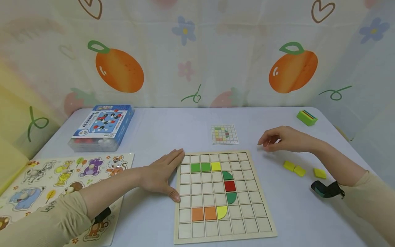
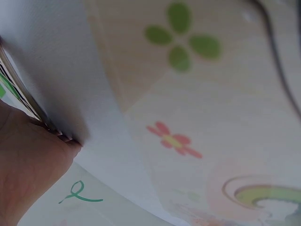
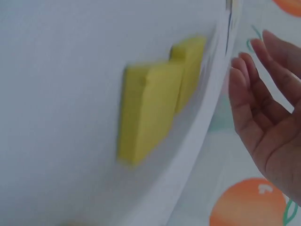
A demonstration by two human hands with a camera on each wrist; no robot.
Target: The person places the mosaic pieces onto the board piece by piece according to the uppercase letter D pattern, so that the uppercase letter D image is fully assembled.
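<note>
Board (image 1: pixel 242 198): lies flat on the tabletop (image 1: pixel 172 127) before me, part filled. Two green squares (image 1: pixel 200 167) and a yellow square (image 1: pixel 215 166) run along its second row; a red square (image 1: pixel 229 186) sits between two green quarter-rounds (image 1: pixel 231 198); lower down, two orange squares (image 1: pixel 204 213) lead to a yellow quarter-round (image 1: pixel 222 212).
Left grip (image 1: pixel 162 173): spread wide, fingers straight and thumb apart, resting at the board's left edge; I take it to be steadying.
Right grip (image 1: pixel 284 138): narrow, fingers loosely bent, nothing seen between them; it is right of the card, and I cannot tell whether my fingertips touch the tabletop.
Yellow blocks (image 1: pixel 289 165): three, on the tabletop right of the board, two close together, the third apart, near my right sleeve.
Card (image 1: pixel 224 134): just beyond the board, its small pattern seemingly showing yellow down the left side.
Filling the grid: the step in hand, I judge, with the left column between green and orange unfilled.
Next block: calls for drawing my right grip back, pinching one yellow block by its edges and laying it squarely in a cell.
</note>
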